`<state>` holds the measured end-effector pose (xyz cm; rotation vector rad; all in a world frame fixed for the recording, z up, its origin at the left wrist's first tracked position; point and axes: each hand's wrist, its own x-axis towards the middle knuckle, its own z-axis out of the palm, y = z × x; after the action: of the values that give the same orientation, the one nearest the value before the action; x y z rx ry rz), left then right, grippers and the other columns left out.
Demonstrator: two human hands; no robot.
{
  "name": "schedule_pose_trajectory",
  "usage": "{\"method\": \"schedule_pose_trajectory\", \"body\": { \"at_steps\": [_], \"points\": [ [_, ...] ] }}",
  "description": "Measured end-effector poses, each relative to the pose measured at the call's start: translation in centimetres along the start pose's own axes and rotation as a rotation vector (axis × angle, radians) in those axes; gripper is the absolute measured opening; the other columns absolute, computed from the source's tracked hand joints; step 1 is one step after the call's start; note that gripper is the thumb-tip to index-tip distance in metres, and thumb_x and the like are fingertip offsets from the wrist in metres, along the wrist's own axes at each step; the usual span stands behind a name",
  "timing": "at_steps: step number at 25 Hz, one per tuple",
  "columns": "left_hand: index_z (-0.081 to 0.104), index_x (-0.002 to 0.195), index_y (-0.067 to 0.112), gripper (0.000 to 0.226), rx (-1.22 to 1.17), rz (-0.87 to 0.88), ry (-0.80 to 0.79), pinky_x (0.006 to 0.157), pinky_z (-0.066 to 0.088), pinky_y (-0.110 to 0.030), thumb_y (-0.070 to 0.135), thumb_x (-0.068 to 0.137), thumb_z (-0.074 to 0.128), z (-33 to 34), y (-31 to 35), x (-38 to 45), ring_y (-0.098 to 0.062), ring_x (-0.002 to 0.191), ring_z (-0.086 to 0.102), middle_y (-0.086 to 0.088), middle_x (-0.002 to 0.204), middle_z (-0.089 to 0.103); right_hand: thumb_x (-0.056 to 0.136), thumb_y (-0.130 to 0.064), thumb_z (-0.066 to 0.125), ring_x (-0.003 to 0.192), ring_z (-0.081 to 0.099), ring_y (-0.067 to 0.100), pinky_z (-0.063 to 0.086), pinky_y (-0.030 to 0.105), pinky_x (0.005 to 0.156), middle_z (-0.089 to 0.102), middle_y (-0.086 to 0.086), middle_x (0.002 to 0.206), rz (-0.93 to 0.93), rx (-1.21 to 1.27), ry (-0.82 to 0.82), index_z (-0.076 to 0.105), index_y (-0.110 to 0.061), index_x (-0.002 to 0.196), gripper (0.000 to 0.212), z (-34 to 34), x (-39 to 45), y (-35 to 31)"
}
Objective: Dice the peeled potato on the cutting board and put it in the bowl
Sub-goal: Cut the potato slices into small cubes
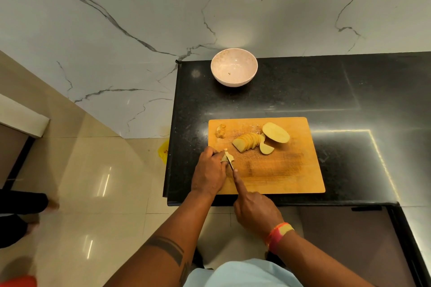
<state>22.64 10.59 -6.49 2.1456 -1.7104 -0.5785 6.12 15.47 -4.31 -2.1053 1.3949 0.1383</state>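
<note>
A wooden cutting board (279, 174) lies on the black counter. On it sit a potato half (276, 132) cut face up, a fanned row of potato slices (248, 142) and one loose slice (266, 148). My left hand (211, 171) holds a small stack of potato pieces (227, 157) at the board's left edge. My right hand (255, 211) grips a knife (231, 164), index finger stretched along the blade's back, and the blade sits against those pieces. A pale bowl (234, 70) stands at the counter's far side, holding only a tiny scrap.
A few potato scraps (220, 131) lie at the board's far left corner. The counter (326, 90) ends just left of the board, above a tiled floor. A yellow object (163, 150) lies on the floor. Someone's legs (21, 212) are at the left.
</note>
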Motion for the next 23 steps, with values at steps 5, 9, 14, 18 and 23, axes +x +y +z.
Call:
{"method": "schedule_pose_trajectory", "body": {
  "at_steps": [5,9,14,18,23],
  "points": [
    [0.056,0.141,0.018,0.044,-0.06,-0.018,-0.004,0.094,0.052,-0.027,0.032,0.099,0.061,0.1,-0.3,-0.2,-0.011,0.111,0.053,0.004,0.124,0.048,0.103,-0.034,0.031,0.058,0.057,0.017,0.052,0.037,0.057,0.061,0.001,0.072,0.012,0.02,-0.033,-0.026,-0.035,0.154,0.076,-0.2,-2.0,0.9],
    [0.055,0.142,0.022,0.045,-0.165,-0.016,0.01,0.091,0.056,-0.026,0.026,0.097,0.064,-0.3,-0.9,-1.0,-0.008,0.106,0.058,0.006,0.123,0.048,0.103,-0.034,0.032,0.053,0.056,0.016,0.05,0.038,0.053,0.058,-0.001,0.066,-0.007,0.051,0.024,-0.023,-0.038,0.154,0.076,-0.6,-0.4,0.2],
    [0.059,0.136,0.021,0.038,-0.119,-0.02,0.023,0.083,0.056,-0.026,0.025,0.099,0.061,-0.2,-1.1,-0.9,-0.008,0.099,0.055,0.005,0.115,0.05,0.1,-0.032,0.033,0.057,0.057,0.023,0.053,0.044,0.057,0.061,0.005,0.07,-0.039,0.036,0.043,-0.012,-0.032,0.159,0.074,-0.6,1.7,-0.8],
    [0.063,0.132,0.019,0.033,-0.099,-0.034,0.027,0.08,0.055,-0.027,0.025,0.1,0.059,-0.3,-0.9,-0.6,-0.01,0.095,0.055,0.004,0.112,0.051,0.1,-0.029,0.035,0.059,0.057,0.024,0.053,0.041,0.056,0.061,0.007,0.072,-0.021,0.023,0.028,-0.005,-0.031,0.16,0.072,-1.0,3.0,-1.5],
    [0.065,0.129,0.016,0.031,-0.033,-0.038,0.036,0.084,0.053,-0.026,0.026,0.101,0.057,-0.4,-0.6,-0.4,-0.013,0.099,0.056,0.0,0.115,0.053,0.101,-0.03,0.034,0.055,0.056,0.022,0.053,0.042,0.055,0.059,0.006,0.07,-0.04,0.029,0.018,-0.012,-0.033,0.159,0.074,-0.4,1.9,-0.9]
  ]
}}
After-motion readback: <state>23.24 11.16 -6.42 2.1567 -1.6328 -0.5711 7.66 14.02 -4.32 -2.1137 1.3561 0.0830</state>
